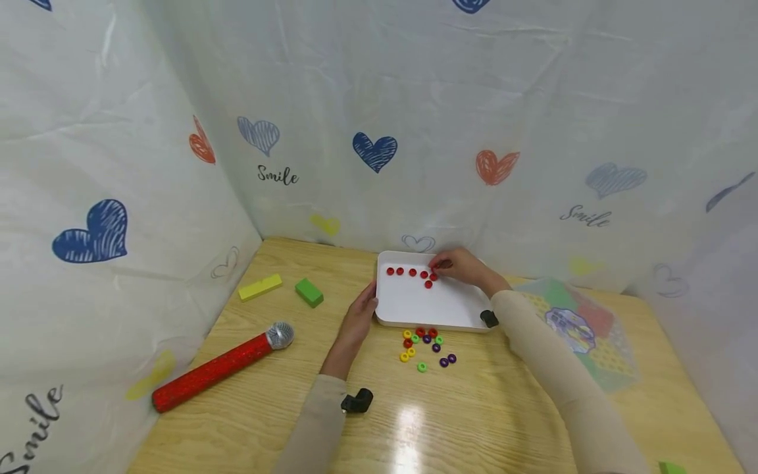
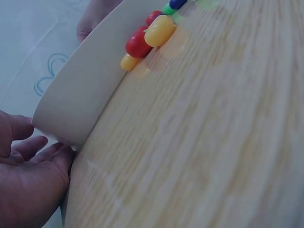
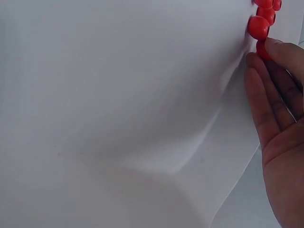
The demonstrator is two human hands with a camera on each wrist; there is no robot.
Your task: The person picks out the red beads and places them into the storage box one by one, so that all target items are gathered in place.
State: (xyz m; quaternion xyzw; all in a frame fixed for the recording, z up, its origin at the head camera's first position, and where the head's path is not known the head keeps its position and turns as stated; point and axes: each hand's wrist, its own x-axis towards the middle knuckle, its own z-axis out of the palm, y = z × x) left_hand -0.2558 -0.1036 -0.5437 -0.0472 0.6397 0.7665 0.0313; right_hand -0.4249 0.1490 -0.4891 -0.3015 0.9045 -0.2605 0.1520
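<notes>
My left hand (image 1: 357,317) holds the left side of a white tray (image 1: 426,309), thumb at the rim and fingers against the outer wall. Inside the tray, several small red ring beads (image 1: 412,272) form a row near the far edge, and one red bead (image 1: 428,284) sits just below the row's right end. Over that end, my right hand (image 1: 464,267) pinches a red bead (image 3: 263,50) between thumb and fingertips. In the right wrist view it is close beside another red bead (image 3: 258,27).
In front of the tray lie loose yellow, green, purple and red beads (image 1: 436,347). To the left are a red toy microphone (image 1: 219,368), a yellow block (image 1: 260,288) and a green block (image 1: 309,293). A printed clear bag (image 1: 577,332) rests at right, beneath my right sleeve.
</notes>
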